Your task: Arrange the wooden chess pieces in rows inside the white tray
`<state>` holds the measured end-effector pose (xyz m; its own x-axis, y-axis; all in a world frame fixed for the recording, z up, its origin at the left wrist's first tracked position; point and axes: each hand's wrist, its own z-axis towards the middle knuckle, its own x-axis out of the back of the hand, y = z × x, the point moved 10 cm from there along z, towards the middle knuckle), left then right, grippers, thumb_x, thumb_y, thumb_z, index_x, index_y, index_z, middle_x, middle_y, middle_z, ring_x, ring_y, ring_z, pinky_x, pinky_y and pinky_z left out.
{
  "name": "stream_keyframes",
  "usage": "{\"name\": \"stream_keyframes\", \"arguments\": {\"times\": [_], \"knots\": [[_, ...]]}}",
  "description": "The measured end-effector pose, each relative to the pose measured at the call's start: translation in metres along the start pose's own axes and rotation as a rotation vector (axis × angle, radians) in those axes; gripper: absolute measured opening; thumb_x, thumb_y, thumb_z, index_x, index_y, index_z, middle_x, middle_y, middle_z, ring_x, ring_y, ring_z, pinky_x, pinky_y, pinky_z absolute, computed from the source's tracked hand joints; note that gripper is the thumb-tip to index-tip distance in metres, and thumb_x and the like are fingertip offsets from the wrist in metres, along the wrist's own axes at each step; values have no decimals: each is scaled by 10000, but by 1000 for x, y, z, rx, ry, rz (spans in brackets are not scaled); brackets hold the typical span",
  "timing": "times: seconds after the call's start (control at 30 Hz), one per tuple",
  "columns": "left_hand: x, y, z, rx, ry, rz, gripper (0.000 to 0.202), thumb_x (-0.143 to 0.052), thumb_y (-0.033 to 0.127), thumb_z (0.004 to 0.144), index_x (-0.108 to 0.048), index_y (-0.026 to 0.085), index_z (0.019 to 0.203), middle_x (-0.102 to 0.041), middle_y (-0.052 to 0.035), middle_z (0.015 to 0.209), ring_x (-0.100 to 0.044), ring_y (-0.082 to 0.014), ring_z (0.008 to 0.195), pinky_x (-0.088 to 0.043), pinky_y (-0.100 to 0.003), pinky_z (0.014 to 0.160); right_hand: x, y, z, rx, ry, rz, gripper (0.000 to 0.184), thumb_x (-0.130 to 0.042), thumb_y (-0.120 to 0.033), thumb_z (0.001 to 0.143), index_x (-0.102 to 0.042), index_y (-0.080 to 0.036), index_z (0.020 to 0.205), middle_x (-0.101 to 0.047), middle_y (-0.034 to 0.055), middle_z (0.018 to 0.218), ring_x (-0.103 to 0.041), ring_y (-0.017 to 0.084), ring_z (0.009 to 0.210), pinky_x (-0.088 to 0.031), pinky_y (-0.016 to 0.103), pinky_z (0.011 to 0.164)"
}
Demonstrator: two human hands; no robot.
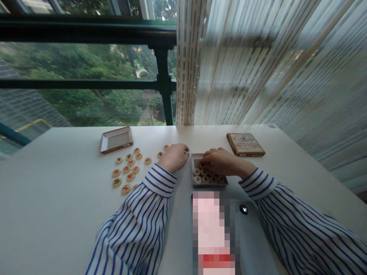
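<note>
My right hand (225,162) reaches over the shallow open box (198,156), its fingertips pinching a round wooden Chinese chess piece (201,165) inside. Rows of black-marked pieces (205,179) lie in the near part of the box; my hand hides some of them. Just left of the box's rim is my left hand (174,157), fingers curled inward. Whatever it may hold is hidden. Loose red- and black-marked pieces (130,162) lie scattered on the white table (71,183) to the left, a couple of them close beside my left hand.
An empty box lid or tray (116,139) rests at the back left. A printed chess box (246,144) lies at the back right. Nearest me, a blurred-out device (212,229) and a grey flat object (254,236) lie on the table. A window and curtain (229,76) stand behind.
</note>
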<state>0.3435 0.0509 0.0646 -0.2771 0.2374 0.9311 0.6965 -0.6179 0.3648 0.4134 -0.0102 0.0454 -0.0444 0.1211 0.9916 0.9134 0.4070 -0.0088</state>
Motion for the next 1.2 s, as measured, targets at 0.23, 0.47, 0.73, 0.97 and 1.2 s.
{"name": "stream_keyframes", "arguments": {"times": [0.23,0.47,0.73,0.97,1.2], "knots": [[-1,-1,0,8,-5,-19,307,-444,286,796,-633,147,993,-656,-103,1007,-593,-196,930,-437,-266,804,0,0,0,-12,-25,-1,257,-435,-289,825,-610,-273,1012,-629,53,972,-553,199,906,-353,318,730],[0,0,-1,6,-16,-12,310,-442,276,796,-635,133,991,-652,-113,1015,-591,-203,933,-432,-280,816,-1,1,0,-11,-9,7,254,-435,-288,821,-617,-269,998,-634,47,953,-557,199,891,-348,318,719],[0,0,0,2,-15,1,312,-444,283,795,-635,139,996,-657,-102,1005,-593,-193,921,-432,-264,806,1,1,-1,-20,-20,6,250,-435,-297,827,-619,-263,993,-633,54,970,-558,195,907,-350,310,721],[0,0,-1,9,-17,-11,310,-446,281,799,-629,137,1004,-655,-110,1010,-594,-198,929,-432,-271,810,0,1,-1,-25,-28,-8,264,-438,-297,829,-599,-265,1036,-628,62,985,-556,203,917,-352,316,726],[1,-1,-1,8,-12,-10,324,-443,282,795,-625,131,1018,-658,-110,1004,-596,-199,923,-436,-274,802,12,7,-7,-49,49,24,278,-433,-308,841,-586,-262,1068,-621,60,997,-550,198,920,-352,314,740]]}}
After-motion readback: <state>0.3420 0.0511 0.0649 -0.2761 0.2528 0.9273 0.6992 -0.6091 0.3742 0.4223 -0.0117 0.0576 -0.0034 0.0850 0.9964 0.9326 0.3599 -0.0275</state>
